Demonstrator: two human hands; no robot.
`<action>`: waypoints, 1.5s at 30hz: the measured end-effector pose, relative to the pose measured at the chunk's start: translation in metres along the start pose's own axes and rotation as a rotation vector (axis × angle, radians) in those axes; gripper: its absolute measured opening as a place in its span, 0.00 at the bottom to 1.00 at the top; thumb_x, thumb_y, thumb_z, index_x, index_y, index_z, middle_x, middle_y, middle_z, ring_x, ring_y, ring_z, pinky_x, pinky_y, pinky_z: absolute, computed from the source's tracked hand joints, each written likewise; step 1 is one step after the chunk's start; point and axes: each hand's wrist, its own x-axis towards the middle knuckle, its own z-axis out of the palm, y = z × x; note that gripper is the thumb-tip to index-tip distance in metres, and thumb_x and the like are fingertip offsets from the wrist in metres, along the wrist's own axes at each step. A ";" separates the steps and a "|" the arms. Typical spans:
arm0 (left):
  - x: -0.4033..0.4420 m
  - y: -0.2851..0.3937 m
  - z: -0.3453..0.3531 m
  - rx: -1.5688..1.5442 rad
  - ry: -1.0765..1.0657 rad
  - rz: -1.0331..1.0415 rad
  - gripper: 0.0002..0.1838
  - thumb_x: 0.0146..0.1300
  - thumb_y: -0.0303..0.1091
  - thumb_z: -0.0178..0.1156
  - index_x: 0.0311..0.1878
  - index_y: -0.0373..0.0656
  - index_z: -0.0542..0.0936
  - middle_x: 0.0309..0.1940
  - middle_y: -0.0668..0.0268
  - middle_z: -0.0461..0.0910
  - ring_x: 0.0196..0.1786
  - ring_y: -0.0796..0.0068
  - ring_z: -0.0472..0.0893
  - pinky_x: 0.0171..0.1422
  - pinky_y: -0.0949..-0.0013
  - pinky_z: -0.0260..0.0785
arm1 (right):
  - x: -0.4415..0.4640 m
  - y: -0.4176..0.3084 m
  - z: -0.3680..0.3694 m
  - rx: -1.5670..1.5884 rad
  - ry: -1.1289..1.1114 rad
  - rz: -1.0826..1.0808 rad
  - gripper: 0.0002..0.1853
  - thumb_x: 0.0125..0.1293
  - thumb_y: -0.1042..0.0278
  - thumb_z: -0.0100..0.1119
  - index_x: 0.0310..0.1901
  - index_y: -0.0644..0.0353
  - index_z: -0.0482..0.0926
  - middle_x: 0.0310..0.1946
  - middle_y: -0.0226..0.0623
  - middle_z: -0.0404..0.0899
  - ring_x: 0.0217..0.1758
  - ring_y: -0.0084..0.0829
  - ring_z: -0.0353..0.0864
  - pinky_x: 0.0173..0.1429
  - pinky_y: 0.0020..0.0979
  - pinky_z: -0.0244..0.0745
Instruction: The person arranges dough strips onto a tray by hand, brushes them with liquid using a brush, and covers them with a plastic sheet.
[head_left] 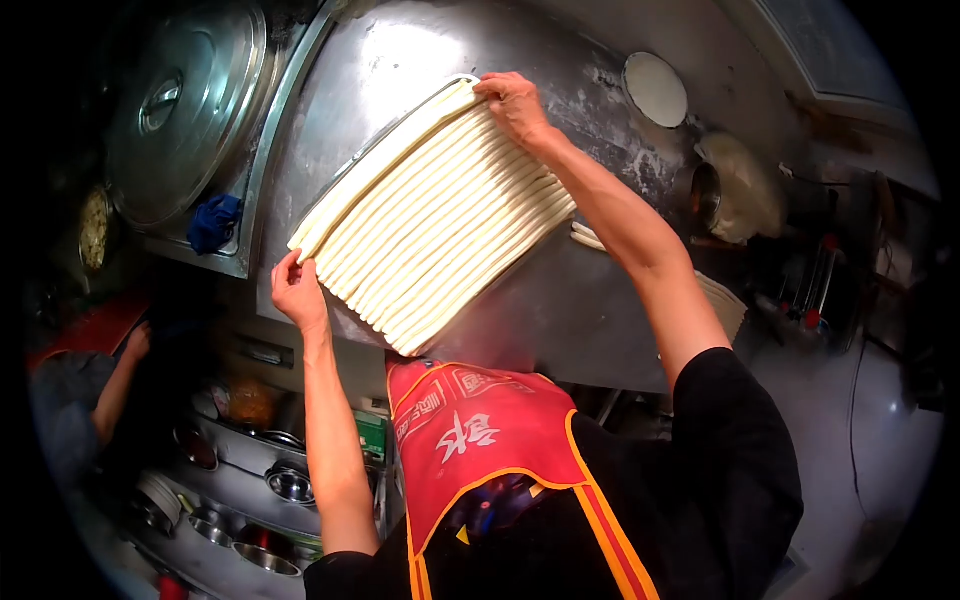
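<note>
Long pale dough strips (450, 215) lie side by side in close rows on a metal tray, whose far rim (375, 138) shows along the top edge. The outermost far strip (385, 170) looks wider than the others, with a gap of shadow beside it. At its near-left end, my left hand (300, 290) pinches the dough between thumb and fingers. My right hand (512, 105) is closed over the opposite end at the upper right, its fingertips partly hidden.
A steel worktable (590, 310) carries the tray. On it are a round white disc (655, 90) and a plastic-covered bowl (735, 185). A large lidded pot (185, 110) and blue cloth (213, 222) are left. Another person's arm (120, 385) shows lower left, near shelved bowls (290, 483).
</note>
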 end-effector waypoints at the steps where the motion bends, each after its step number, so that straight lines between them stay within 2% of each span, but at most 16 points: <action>1: 0.000 -0.006 0.002 -0.039 0.022 -0.046 0.12 0.55 0.20 0.64 0.43 0.38 0.85 0.36 0.70 0.78 0.32 0.81 0.74 0.39 0.75 0.71 | 0.000 -0.002 0.002 0.003 0.052 0.004 0.12 0.59 0.81 0.57 0.39 0.56 0.87 0.46 0.37 0.85 0.52 0.38 0.81 0.59 0.33 0.77; 4: 0.001 -0.021 0.003 -0.080 0.015 -0.124 0.14 0.55 0.21 0.65 0.46 0.36 0.85 0.37 0.71 0.78 0.35 0.80 0.76 0.42 0.75 0.71 | -0.003 -0.005 0.011 0.049 0.177 0.012 0.13 0.56 0.81 0.55 0.35 0.55 0.87 0.38 0.35 0.85 0.47 0.40 0.81 0.55 0.34 0.77; 10: 0.005 -0.012 0.005 -0.375 0.061 -0.426 0.10 0.65 0.28 0.63 0.47 0.35 0.84 0.39 0.67 0.84 0.34 0.81 0.78 0.37 0.77 0.71 | -0.001 -0.002 0.029 0.289 0.348 0.198 0.13 0.56 0.71 0.53 0.37 0.52 0.88 0.39 0.38 0.86 0.46 0.44 0.82 0.55 0.39 0.77; 16: 0.009 -0.032 0.013 -0.395 0.189 -0.453 0.09 0.60 0.27 0.68 0.44 0.41 0.83 0.37 0.69 0.82 0.33 0.79 0.78 0.36 0.78 0.72 | -0.008 0.007 0.035 0.126 0.292 -0.065 0.16 0.56 0.75 0.52 0.45 0.53 0.85 0.39 0.40 0.85 0.46 0.45 0.82 0.54 0.40 0.78; 18: 0.009 -0.031 0.012 -0.376 0.193 -0.480 0.08 0.62 0.28 0.66 0.43 0.40 0.83 0.36 0.68 0.82 0.34 0.79 0.79 0.35 0.79 0.72 | -0.007 0.009 0.024 0.327 0.049 0.163 0.18 0.56 0.76 0.51 0.48 0.56 0.83 0.42 0.40 0.85 0.53 0.45 0.80 0.57 0.39 0.77; 20: 0.009 -0.025 0.008 -0.231 0.148 -0.434 0.09 0.63 0.28 0.63 0.45 0.37 0.83 0.36 0.64 0.83 0.37 0.73 0.81 0.40 0.73 0.75 | -0.035 -0.009 -0.008 0.454 0.318 0.111 0.18 0.57 0.77 0.51 0.50 0.60 0.81 0.45 0.43 0.84 0.56 0.45 0.79 0.59 0.39 0.75; 22: -0.017 0.013 0.016 0.272 0.292 0.040 0.12 0.63 0.28 0.60 0.48 0.32 0.82 0.38 0.57 0.84 0.36 0.70 0.81 0.43 0.68 0.75 | -0.080 -0.007 -0.031 0.303 0.490 0.061 0.19 0.57 0.77 0.51 0.51 0.62 0.80 0.47 0.48 0.83 0.55 0.47 0.80 0.59 0.40 0.75; 24: -0.058 0.070 0.034 0.347 0.281 0.232 0.13 0.63 0.28 0.60 0.48 0.32 0.82 0.39 0.54 0.84 0.38 0.65 0.82 0.47 0.65 0.76 | -0.157 -0.008 -0.060 0.436 0.506 0.248 0.11 0.64 0.74 0.57 0.47 0.64 0.81 0.40 0.49 0.84 0.42 0.46 0.85 0.48 0.38 0.79; 25: -0.081 0.087 0.047 0.288 0.121 0.309 0.11 0.64 0.26 0.59 0.48 0.34 0.83 0.41 0.54 0.83 0.41 0.63 0.83 0.48 0.65 0.76 | -0.202 -0.006 -0.076 0.478 0.466 0.328 0.09 0.66 0.71 0.58 0.45 0.62 0.82 0.37 0.47 0.85 0.37 0.45 0.86 0.41 0.36 0.80; 28: -0.177 0.143 0.109 0.075 -0.444 0.632 0.13 0.61 0.16 0.57 0.48 0.33 0.81 0.42 0.56 0.81 0.41 0.64 0.82 0.46 0.68 0.76 | -0.350 0.039 -0.089 0.298 0.366 0.429 0.08 0.64 0.75 0.57 0.43 0.62 0.83 0.38 0.45 0.85 0.40 0.45 0.85 0.43 0.38 0.80; 30: -0.224 0.172 0.150 0.150 -0.751 0.841 0.19 0.60 0.20 0.58 0.56 0.38 0.78 0.53 0.51 0.79 0.49 0.51 0.82 0.50 0.60 0.77 | -0.438 0.084 -0.117 0.072 0.344 0.548 0.10 0.61 0.76 0.57 0.44 0.61 0.83 0.41 0.45 0.84 0.43 0.47 0.84 0.47 0.40 0.79; 32: -0.250 0.180 0.189 0.256 -0.851 0.882 0.28 0.60 0.23 0.56 0.66 0.38 0.69 0.64 0.49 0.71 0.58 0.47 0.77 0.53 0.55 0.76 | -0.486 0.124 -0.166 -0.141 0.389 0.658 0.14 0.59 0.76 0.57 0.47 0.60 0.81 0.45 0.45 0.82 0.48 0.48 0.81 0.53 0.41 0.77; 35: -0.260 0.192 0.242 0.345 -0.878 0.887 0.31 0.59 0.21 0.54 0.69 0.35 0.65 0.66 0.48 0.68 0.62 0.46 0.75 0.55 0.56 0.75 | -0.501 0.158 -0.241 -0.345 0.313 0.651 0.19 0.57 0.76 0.57 0.53 0.60 0.78 0.54 0.41 0.78 0.59 0.46 0.74 0.62 0.42 0.72; 38: -0.252 0.190 0.271 0.499 -0.841 0.908 0.28 0.59 0.20 0.52 0.66 0.32 0.66 0.60 0.47 0.71 0.59 0.45 0.75 0.56 0.56 0.74 | -0.496 0.199 -0.266 -0.461 0.170 0.458 0.21 0.56 0.76 0.57 0.53 0.58 0.78 0.54 0.39 0.78 0.59 0.44 0.73 0.62 0.41 0.72; 41: -0.244 0.180 0.288 0.505 -0.853 0.853 0.13 0.58 0.21 0.52 0.48 0.34 0.72 0.43 0.52 0.73 0.48 0.47 0.76 0.49 0.52 0.74 | -0.493 0.235 -0.272 -0.352 -0.045 0.411 0.23 0.54 0.75 0.57 0.54 0.57 0.78 0.53 0.38 0.79 0.58 0.44 0.73 0.62 0.41 0.71; 45: -0.242 0.181 0.298 0.517 -0.854 0.784 0.09 0.55 0.26 0.56 0.41 0.41 0.73 0.42 0.52 0.73 0.47 0.47 0.77 0.47 0.50 0.74 | -0.479 0.238 -0.291 -0.313 -0.171 0.390 0.17 0.52 0.73 0.59 0.47 0.57 0.79 0.47 0.38 0.79 0.55 0.44 0.74 0.59 0.42 0.72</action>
